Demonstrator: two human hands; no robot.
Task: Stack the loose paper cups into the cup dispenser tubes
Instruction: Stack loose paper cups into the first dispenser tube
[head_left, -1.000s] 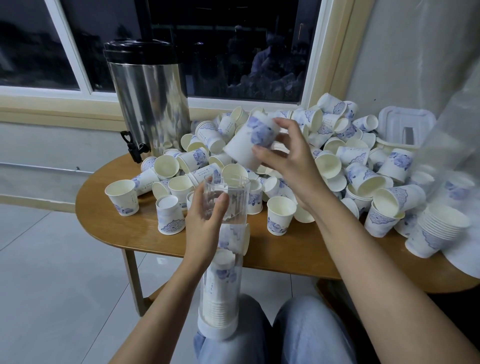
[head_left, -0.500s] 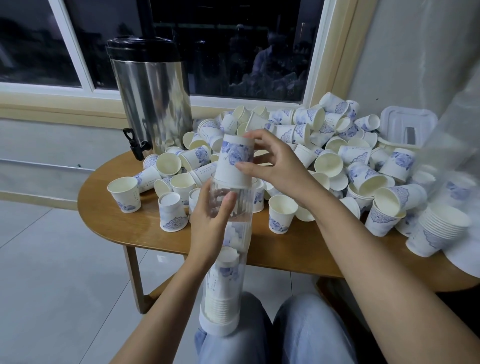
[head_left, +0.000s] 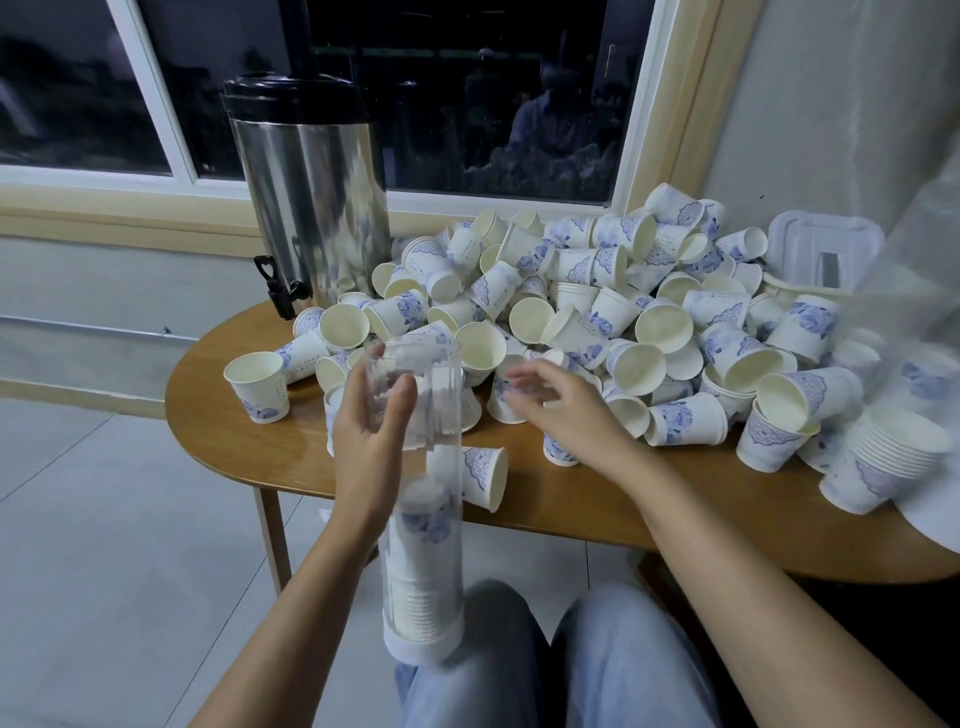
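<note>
A clear plastic dispenser tube (head_left: 422, 519) stands upright on my lap, its white base low down, with a stack of white-and-blue paper cups (head_left: 423, 561) filling its lower half. My left hand (head_left: 371, 431) grips the tube near its open top. My right hand (head_left: 563, 405) hovers just right of the tube, fingers relaxed and blurred, holding nothing, above the near edge of the loose cup pile (head_left: 597, 312) on the wooden table (head_left: 234, 441).
A steel drinks urn (head_left: 311, 202) with a black tap stands at the table's back left. A nested cup stack (head_left: 883, 462) lies at the right, by clear plastic wrap (head_left: 919, 291). A white lidded box (head_left: 821, 254) sits at the back right. Tiled floor lies to the left.
My right hand set the cup it held onto the tube mouth and let go; that cup has dropped onto the stack inside. The hand now sits lower and empty, to the tube's right.
</note>
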